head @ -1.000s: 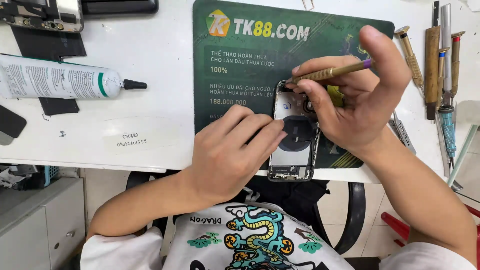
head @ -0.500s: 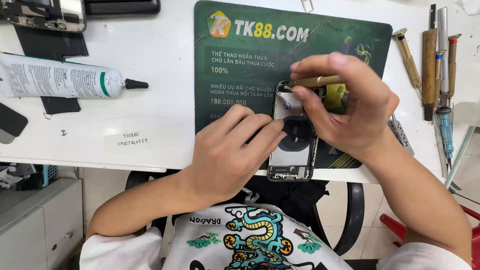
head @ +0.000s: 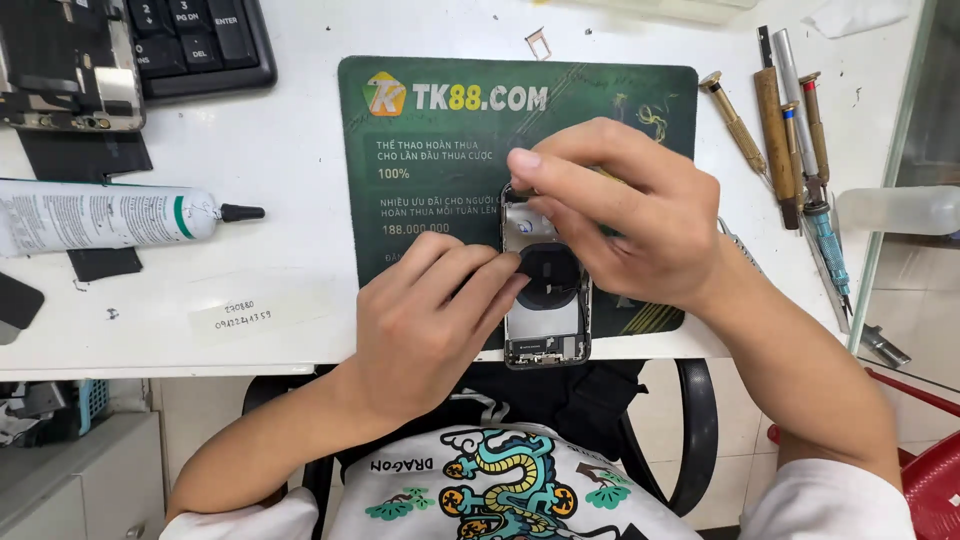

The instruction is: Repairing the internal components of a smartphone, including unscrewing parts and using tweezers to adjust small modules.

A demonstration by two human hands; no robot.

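An opened phone housing (head: 548, 310) with a round black coil lies on a green printed mat (head: 440, 150) at the table's front edge. My left hand (head: 420, 320) grips its left side, fingertips resting on the coil. My right hand (head: 630, 220) is curled over the top end of the phone, fingers pinched together. A brass-handled tool (head: 603, 172) is held in that hand, and only a sliver of it shows between the fingers. Its tip is hidden.
Several screwdrivers (head: 790, 140) lie in a row at the right, beside a clear bottle (head: 900, 210). A white glue tube (head: 110, 215) lies at the left. A keyboard (head: 200, 40) and another phone frame (head: 70, 70) sit at the back left, and a small metal tray (head: 538, 42) behind the mat.
My right hand has rolled forward and down over the phone's top end, and the tool that stuck out between its fingers is now almost covered. The left hand has stayed on the phone.
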